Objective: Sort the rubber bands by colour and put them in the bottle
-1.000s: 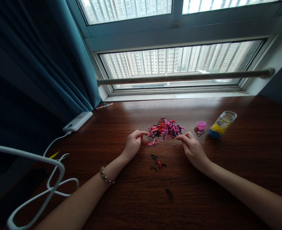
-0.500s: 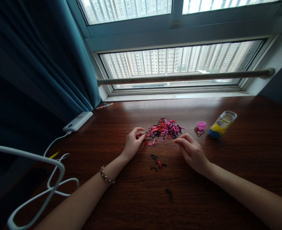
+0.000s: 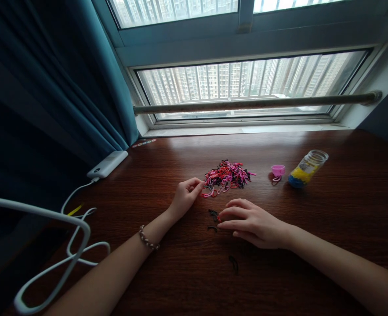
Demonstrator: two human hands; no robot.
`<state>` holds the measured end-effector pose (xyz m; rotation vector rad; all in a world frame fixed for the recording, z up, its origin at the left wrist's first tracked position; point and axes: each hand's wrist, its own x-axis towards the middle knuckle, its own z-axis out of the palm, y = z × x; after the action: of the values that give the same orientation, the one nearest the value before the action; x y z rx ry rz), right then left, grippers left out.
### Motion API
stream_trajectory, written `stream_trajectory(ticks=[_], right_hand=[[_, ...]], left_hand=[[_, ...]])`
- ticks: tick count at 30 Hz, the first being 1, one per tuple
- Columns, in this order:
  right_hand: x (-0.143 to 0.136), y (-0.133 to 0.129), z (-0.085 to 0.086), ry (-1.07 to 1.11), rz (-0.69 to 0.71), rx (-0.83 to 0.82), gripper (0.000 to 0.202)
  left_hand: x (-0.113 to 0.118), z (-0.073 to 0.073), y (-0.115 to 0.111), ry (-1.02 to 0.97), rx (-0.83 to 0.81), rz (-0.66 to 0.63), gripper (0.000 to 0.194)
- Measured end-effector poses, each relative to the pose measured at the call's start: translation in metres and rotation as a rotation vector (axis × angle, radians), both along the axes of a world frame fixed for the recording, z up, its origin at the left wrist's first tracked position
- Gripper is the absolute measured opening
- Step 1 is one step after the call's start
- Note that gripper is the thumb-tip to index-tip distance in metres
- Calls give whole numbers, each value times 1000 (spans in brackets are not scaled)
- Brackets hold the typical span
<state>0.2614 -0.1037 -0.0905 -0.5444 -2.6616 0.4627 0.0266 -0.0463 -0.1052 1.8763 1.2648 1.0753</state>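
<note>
A heap of small red, pink and black elastic bands (image 3: 228, 174) lies on the wooden table. At the heap's left edge, my left hand (image 3: 187, 193) has thumb and forefinger pinched together; whatever is between them is too small to make out. My right hand (image 3: 251, 221) is open, palm down, fingers apart, over a small group of black bands (image 3: 212, 213) in front of the heap. Its fingertips partly cover a red band (image 3: 218, 218) there. One curved black band (image 3: 212, 228) lies just below, and another black band (image 3: 233, 264) is nearer to me.
To the right are a pink cup-like cap (image 3: 278, 170) with bands beside it and a tilted clear jar (image 3: 307, 169) with yellow and blue on it. At left lie a white power bank (image 3: 108, 164) and a looping white cable (image 3: 85, 228). A window and metal bar stand behind.
My right hand has come from the heap's right edge toward me and left, its fingers spreading from a pinch over the small group. My left hand has shifted slightly right, still pinched.
</note>
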Motion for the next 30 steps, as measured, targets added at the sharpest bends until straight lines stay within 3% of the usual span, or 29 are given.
stream_trajectory(ticks=[7,10,14,18,23,26,30], right_hand=[[0,2,-3,2,-15,-116,34],[1,4,-2,79,-35,-197,32],[2,5,0,176,-28,-306,31],[1,4,1,217,-10,-364,31],[1,4,-1,235,-38,-348,29],[2,4,-2,215,-44,-355,26],[5,5,-5,256,-65,-320,25]], left_hand=[[5,4,-15,242,257,-502,34],[5,4,-15,295,298,-580,35],[7,7,-17,349,262,-505,24],[10,9,-20,420,174,-545,23],[11,10,-23,335,148,-488,21],[9,8,-20,211,148,-310,19],[6,2,-11,96,189,61,18]])
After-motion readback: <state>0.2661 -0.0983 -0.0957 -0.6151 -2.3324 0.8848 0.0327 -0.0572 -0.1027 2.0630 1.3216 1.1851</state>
